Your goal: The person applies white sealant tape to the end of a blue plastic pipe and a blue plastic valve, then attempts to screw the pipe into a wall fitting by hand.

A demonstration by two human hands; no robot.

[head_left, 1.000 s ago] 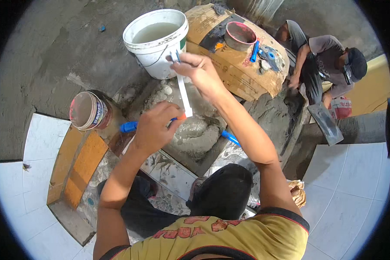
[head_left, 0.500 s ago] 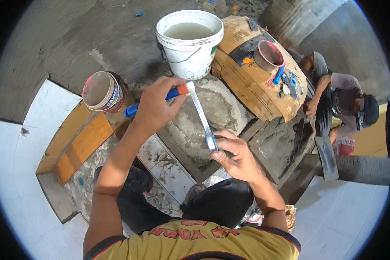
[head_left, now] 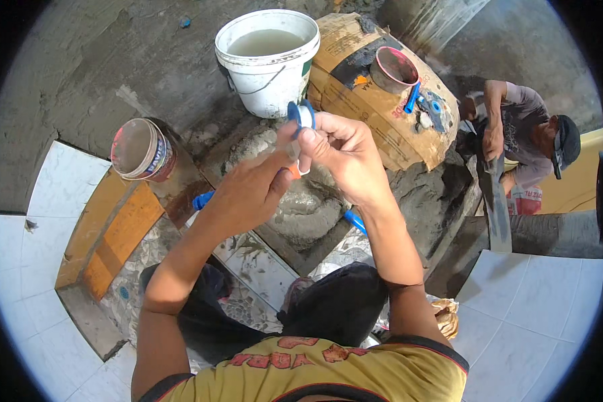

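Pinching the tape spool [head_left: 305, 116]: right grip [head_left: 350, 161]; clasping the blue pipe [head_left: 202, 199]: left grip [head_left: 248, 193].

Left hand [head_left: 248, 189] hides middle of blue pipe [head_left: 202, 199]; ends alone show. Tape spool [head_left: 305, 116] partly covered by right hand [head_left: 348, 155]. Yellow shirt [head_left: 395, 375] cut off by lower edge. Red-and-white sack [head_left: 528, 199] partly hidden behind co-worker [head_left: 526, 110].

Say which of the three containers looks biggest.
The white bucket; it looks wider and taller than the labelled bucket at left and the pink-rimmed tub on the cardboard.
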